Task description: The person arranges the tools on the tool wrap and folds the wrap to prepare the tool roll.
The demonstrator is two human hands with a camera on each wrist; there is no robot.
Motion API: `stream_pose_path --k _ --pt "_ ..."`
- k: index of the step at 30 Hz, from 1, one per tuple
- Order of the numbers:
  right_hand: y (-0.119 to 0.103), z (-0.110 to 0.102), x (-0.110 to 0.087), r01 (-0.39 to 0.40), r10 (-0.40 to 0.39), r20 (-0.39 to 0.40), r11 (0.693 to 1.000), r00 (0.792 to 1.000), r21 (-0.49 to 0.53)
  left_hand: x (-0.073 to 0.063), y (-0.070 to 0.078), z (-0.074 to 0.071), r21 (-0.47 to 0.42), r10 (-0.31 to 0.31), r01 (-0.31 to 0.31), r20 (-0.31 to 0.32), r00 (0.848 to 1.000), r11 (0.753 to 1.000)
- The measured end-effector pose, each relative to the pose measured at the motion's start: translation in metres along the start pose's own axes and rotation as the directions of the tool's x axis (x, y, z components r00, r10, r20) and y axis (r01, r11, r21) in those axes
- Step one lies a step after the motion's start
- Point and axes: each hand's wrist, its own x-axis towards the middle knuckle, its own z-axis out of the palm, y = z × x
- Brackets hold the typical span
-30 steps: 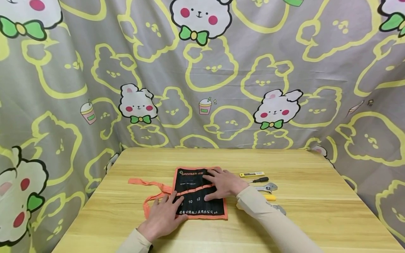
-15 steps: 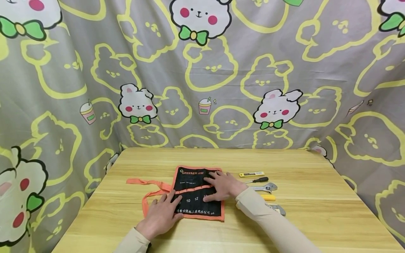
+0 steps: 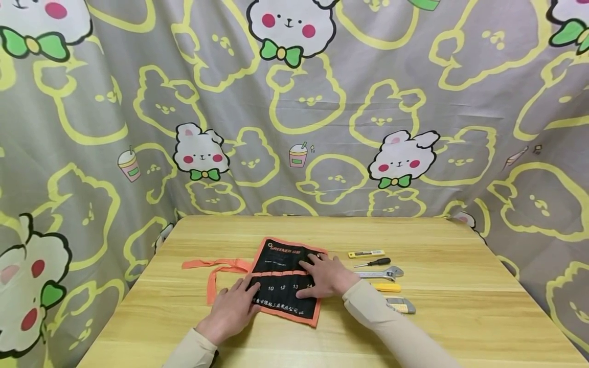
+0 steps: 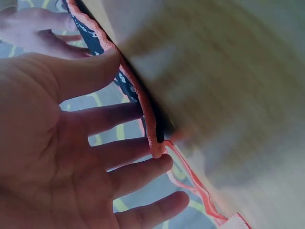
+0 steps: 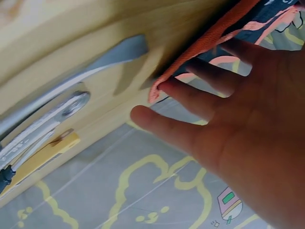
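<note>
A black tool roll (image 3: pixel 281 301) with orange trim, white printed numbers and a row of pockets lies flat on the table, turned a little askew. On its left edge rests my left hand (image 3: pixel 230 312), fingers spread; in the left wrist view that hand (image 4: pixel 86 129) shows its palm, with fingertips along the trim. My right hand (image 3: pixel 329 276) lies on the roll's right side, fingers apart, hiding part of that edge. The right wrist view has the same hand (image 5: pixel 228 114) touching the roll's border (image 5: pixel 205 40). Neither hand grips anything. An orange tie strap (image 3: pixel 213 264) trails off to the left.
Right of the roll lie a yellow-and-black flat case (image 3: pixel 366 253), a dark-handled screwdriver (image 3: pixel 378 262), an adjustable wrench (image 3: pixel 388 273), a yellow item (image 3: pixel 388 287) and a grey-and-yellow tool (image 3: pixel 405 305), partly behind the right forearm. A patterned curtain (image 3: pixel 294 122) surrounds the wooden table (image 3: pixel 460 306).
Under both hands the tool roll has turned clockwise, its top edge shifting right and its lower edge left. My left hand has slid slightly left, and more printed numbers show.
</note>
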Motion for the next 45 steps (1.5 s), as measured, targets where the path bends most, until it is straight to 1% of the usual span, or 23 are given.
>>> stream_pose_path --k 6,12,17,21,24,26,31,34,37,39,41,45 --pt "-0.006 0.002 -0.005 -0.034 0.034 -0.011 0.999 0.999 -0.005 0.002 -0.002 0.001 0.017 0.005 -0.004 -0.045 0.999 1.0" --pt "-0.011 0.002 -0.011 -0.032 0.032 -0.033 0.999 0.999 -0.011 0.003 -0.005 0.002 0.016 0.017 -0.015 -0.107 0.994 1.0" --pt "-0.017 0.001 -0.015 -0.037 0.036 -0.05 0.999 0.998 -0.016 0.004 -0.008 0.001 0.039 0.02 -0.015 -0.125 0.992 0.999" --pt "-0.021 0.002 -0.018 -0.042 0.038 -0.071 0.997 0.997 -0.06 0.004 -0.006 0.0 0.026 0.011 -0.008 -0.111 0.994 1.0" --pt "-0.023 0.001 -0.019 -0.045 0.037 -0.086 0.995 0.996 -0.093 0.003 -0.002 -0.001 -0.006 0.001 -0.002 -0.093 0.996 1.0" --pt "-0.021 -0.002 -0.018 -0.035 0.026 -0.097 0.995 0.995 -0.093 0.002 0.002 -0.002 -0.023 -0.002 0.0 -0.083 0.997 1.0" --pt "-0.015 -0.009 -0.01 0.027 -0.027 -0.122 1.0 0.992 -0.004 -0.002 0.014 -0.004 -0.044 0.008 -0.01 -0.048 0.999 0.999" --pt "-0.012 -0.012 -0.003 0.046 -0.039 -0.122 0.998 0.992 0.049 -0.005 0.021 -0.003 -0.049 0.011 -0.012 -0.022 1.0 0.999" --pt "-0.01 -0.013 0.002 0.061 -0.053 -0.117 0.996 0.992 0.07 -0.006 0.026 -0.002 -0.062 0.011 -0.011 -0.006 1.0 0.998" --pt "-0.009 -0.012 0.005 0.074 -0.065 -0.108 0.994 0.992 0.082 -0.007 0.028 -0.001 -0.069 0.015 -0.015 -0.006 1.0 0.997" --pt "-0.008 -0.01 0.006 0.085 -0.076 -0.099 0.992 0.992 0.089 -0.008 0.029 0.001 -0.07 0.02 -0.021 -0.004 1.0 0.997" --pt "-0.006 -0.006 0.008 0.082 -0.076 -0.067 0.992 0.995 0.092 -0.008 0.03 0.003 -0.058 0.026 -0.026 -0.009 1.0 0.998"
